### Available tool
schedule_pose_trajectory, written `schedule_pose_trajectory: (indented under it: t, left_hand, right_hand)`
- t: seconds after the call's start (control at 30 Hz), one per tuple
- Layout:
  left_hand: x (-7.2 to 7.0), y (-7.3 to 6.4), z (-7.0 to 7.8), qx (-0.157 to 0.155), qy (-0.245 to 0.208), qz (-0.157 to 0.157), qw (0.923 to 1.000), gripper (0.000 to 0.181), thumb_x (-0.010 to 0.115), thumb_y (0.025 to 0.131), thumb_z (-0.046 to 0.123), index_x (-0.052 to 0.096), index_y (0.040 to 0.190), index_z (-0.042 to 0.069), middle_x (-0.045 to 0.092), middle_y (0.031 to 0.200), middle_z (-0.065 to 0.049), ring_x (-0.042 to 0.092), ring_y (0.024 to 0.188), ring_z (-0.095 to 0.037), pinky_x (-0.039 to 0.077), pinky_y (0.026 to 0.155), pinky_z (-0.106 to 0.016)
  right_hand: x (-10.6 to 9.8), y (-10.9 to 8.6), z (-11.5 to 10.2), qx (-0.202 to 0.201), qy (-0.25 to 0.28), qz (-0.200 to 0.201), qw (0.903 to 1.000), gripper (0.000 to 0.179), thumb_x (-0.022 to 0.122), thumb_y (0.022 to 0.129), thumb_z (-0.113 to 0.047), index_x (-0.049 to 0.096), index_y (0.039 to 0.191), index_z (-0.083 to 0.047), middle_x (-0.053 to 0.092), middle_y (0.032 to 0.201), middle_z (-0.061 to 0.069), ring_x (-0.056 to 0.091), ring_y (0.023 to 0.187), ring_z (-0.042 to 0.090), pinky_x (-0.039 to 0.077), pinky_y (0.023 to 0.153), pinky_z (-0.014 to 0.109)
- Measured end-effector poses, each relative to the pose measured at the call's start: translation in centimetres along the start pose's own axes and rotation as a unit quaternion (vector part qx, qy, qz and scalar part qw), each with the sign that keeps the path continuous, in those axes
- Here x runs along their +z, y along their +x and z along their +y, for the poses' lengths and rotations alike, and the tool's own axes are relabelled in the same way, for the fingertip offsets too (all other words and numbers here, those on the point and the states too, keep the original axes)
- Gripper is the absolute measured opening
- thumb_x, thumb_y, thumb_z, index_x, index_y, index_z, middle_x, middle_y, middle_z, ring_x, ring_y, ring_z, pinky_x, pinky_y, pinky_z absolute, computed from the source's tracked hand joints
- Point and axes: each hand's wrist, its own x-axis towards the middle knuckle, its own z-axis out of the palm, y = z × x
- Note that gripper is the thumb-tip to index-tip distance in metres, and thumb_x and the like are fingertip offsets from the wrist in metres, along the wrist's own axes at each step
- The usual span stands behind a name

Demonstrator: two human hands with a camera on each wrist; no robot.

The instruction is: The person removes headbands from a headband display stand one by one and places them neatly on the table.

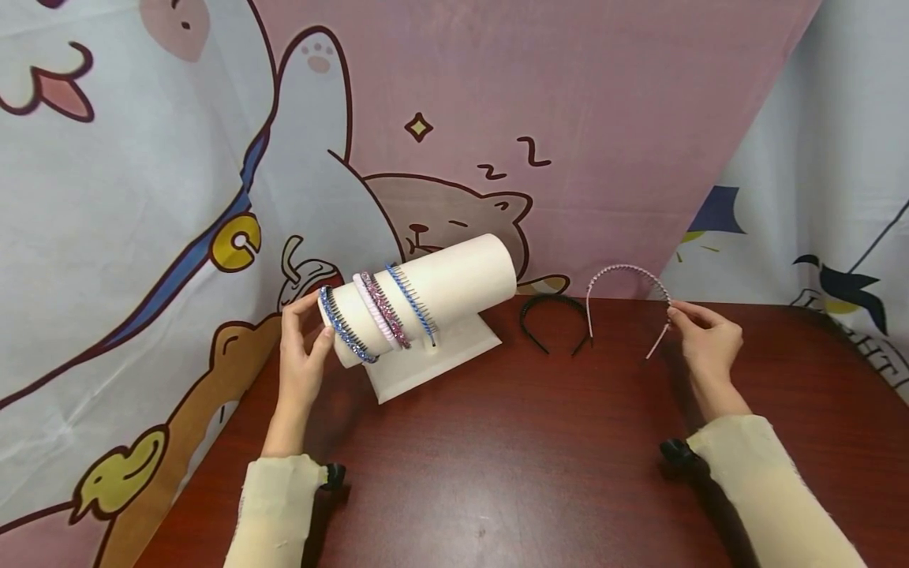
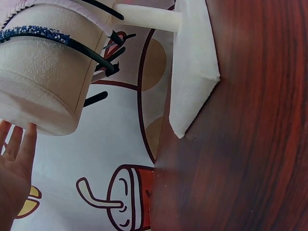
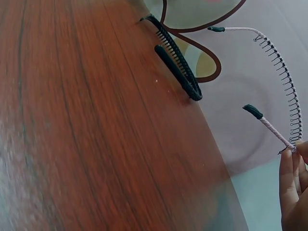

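Note:
A white cylindrical headband stand [image 1: 461,276] on a flat base carries several headbands. Among them are a blue glittery headband [image 1: 344,331] near the left end, a pale lilac headband [image 1: 375,312], a pink glittery headband [image 1: 387,310] and a blue headband [image 1: 412,300]. My left hand [image 1: 301,355] touches the stand's left end; in the left wrist view its fingers [image 2: 25,147] lie fairly straight against the end face. My right hand [image 1: 706,347] pinches a thin pale pink headband [image 1: 625,267] by one side, raised with its tips downward. Small wire teeth line its inside in the right wrist view.
A black toothed headband [image 1: 554,297] lies on the dark red wooden table [image 1: 497,473], between the stand and my right hand. Cartoon-printed cloth [image 1: 604,142] hangs behind the table and along its sides.

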Motion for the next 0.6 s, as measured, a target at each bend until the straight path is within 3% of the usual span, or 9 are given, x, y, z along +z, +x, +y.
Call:
schedule_pose_trajectory:
  t: [0.23, 0.6]
  left_hand:
    - [0.0, 0.1, -0.1, 0.002, -0.007, 0.002, 1.0, 0.06, 0.054, 0.087, 0.009, 0.038, 0.142, -0.01, 0.044, 0.146, -0.024, 0.045, 0.128, -0.011, 0.043, 0.098, -0.013]
    - [0.1, 0.0, 0.1, -0.001, -0.004, 0.002, 1.0, 0.06, 0.053, 0.088, 0.009, 0.038, 0.142, -0.011, 0.043, 0.146, -0.025, 0.045, 0.127, -0.011, 0.043, 0.097, -0.012]
  right_hand:
    - [-0.9, 0.7, 0.4, -0.008, -0.065, 0.001, 0.9978, 0.022, 0.076, 0.084, -0.008, 0.078, 0.105, -0.002, 0.069, 0.065, -0.023, 0.063, 0.052, -0.006, 0.048, 0.05, 0.009]
    - [-1.9, 1.2, 0.7, 0.019, -0.053, -0.003, 0.9984, 0.019, 0.075, 0.084, -0.005, 0.079, 0.103, -0.005, 0.07, 0.066, -0.021, 0.065, 0.053, -0.004, 0.05, 0.052, 0.01]
